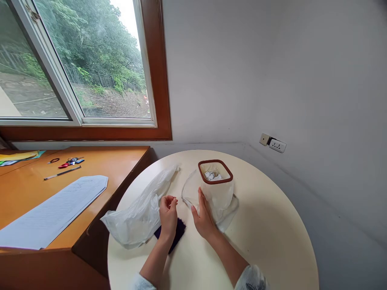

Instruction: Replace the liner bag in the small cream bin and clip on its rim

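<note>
A small bin with a brown square rim stands on the round table, draped in a thin translucent liner bag whose edge hangs outside. White crumpled paper scraps lie within it. My right hand rests against the bin's near left side, fingers extended and thumb apart. To the left, my left hand is closed in a pinch; whatever its fingertips hold, if anything, is too small to make out. Beside that hand spreads a crumpled white plastic bag. A dark purple cloth is partly hidden under my left forearm.
The cream round table adjoins a wooden desk. On the desk are paper sheets, a pen, scissors with small items, and colored folders. A window is behind the desk; a wall socket is at right.
</note>
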Tool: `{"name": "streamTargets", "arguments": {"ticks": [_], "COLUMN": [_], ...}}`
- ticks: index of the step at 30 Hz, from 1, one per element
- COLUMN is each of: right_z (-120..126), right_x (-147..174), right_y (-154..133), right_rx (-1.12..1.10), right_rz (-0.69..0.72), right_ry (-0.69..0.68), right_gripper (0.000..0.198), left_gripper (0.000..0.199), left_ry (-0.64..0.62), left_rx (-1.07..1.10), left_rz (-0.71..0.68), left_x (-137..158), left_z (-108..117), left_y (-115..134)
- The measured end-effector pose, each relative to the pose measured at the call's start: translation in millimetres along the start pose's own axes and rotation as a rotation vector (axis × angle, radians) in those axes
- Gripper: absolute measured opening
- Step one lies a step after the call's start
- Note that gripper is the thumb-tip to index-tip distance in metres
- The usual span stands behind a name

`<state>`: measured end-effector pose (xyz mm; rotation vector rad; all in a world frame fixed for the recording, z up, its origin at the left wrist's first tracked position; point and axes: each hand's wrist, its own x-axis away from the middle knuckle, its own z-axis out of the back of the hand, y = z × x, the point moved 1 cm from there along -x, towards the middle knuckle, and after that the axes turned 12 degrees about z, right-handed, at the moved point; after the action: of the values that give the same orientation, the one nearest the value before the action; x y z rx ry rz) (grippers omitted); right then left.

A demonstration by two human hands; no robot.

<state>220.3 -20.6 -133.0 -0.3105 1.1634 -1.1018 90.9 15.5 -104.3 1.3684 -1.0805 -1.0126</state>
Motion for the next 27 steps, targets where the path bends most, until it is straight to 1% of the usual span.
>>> {"name": "streamTargets", "arguments": {"ticks": [27], "right_z": [1.6], "right_x": [-0.2], "right_y": [-1.4], "right_rx": [0.037], "right_rz": [-0.01], "right_ry": [-0.038], "right_gripper": [0.064], "left_gripper": [0.007], "left_ry": [-0.001], "left_rx": [-0.003], "left_rz": [0.011], "left_x": [0.1], "left_z": [-0.7], "left_y": [-0.1]}}
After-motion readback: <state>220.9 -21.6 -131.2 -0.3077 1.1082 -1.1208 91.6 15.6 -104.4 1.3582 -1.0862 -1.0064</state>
